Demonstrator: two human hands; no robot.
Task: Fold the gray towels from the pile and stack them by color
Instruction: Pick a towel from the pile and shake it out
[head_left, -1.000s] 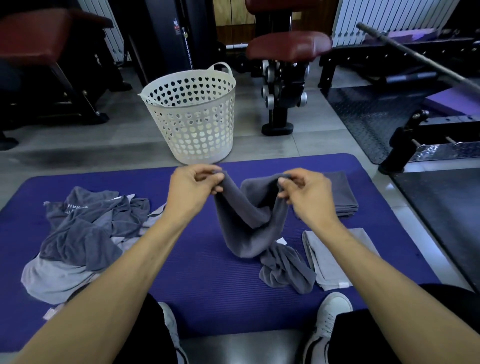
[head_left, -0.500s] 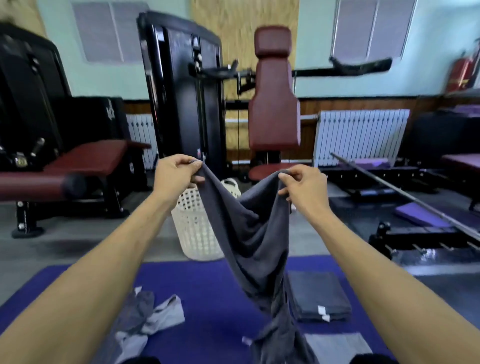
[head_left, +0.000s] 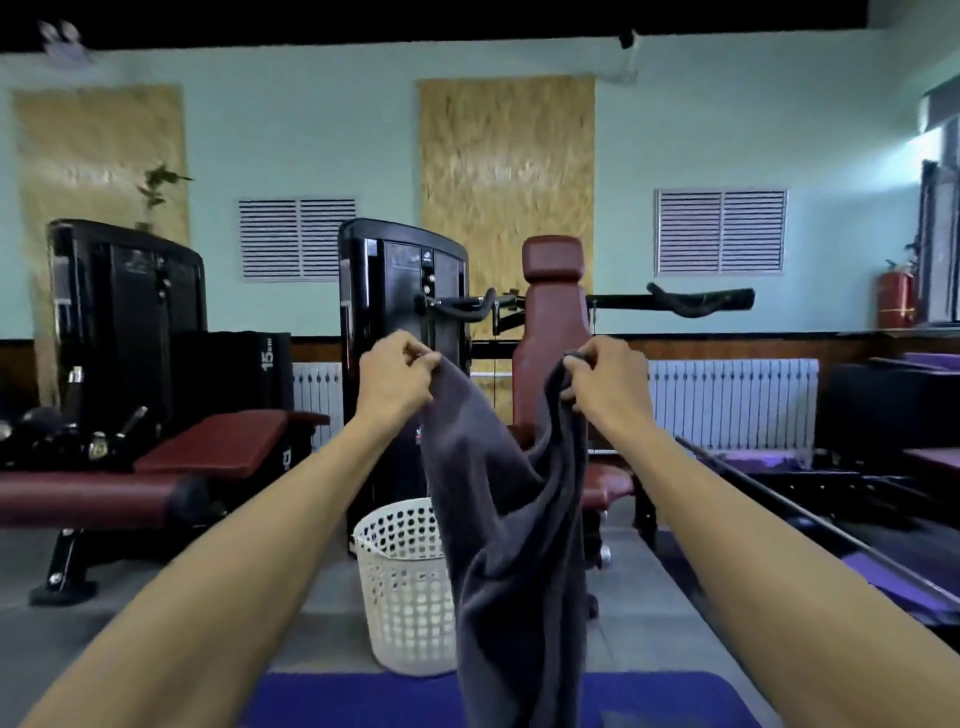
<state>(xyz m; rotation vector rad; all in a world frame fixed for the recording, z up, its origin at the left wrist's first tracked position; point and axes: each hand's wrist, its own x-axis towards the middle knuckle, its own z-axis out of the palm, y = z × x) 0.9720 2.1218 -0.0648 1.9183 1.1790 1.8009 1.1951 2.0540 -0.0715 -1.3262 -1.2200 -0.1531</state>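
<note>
Left hand (head_left: 393, 375) pinches top edge of dark gray towel (head_left: 511, 530), fingers curled. Right hand (head_left: 605, 383) grips opposite top corner likewise. Towel held up at arm's length, sagging between hands, lower end out of frame. White basket (head_left: 402, 587) behind towel, beyond blue mat (head_left: 353, 699) far edge. Bare floor either side of basket.

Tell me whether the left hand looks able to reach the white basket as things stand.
Probably not right away. The left hand is raised and pinching a top corner of the dark gray towel, with the right hand on the other. The white basket sits on the floor beyond the mat, partly behind the hanging towel.
</note>
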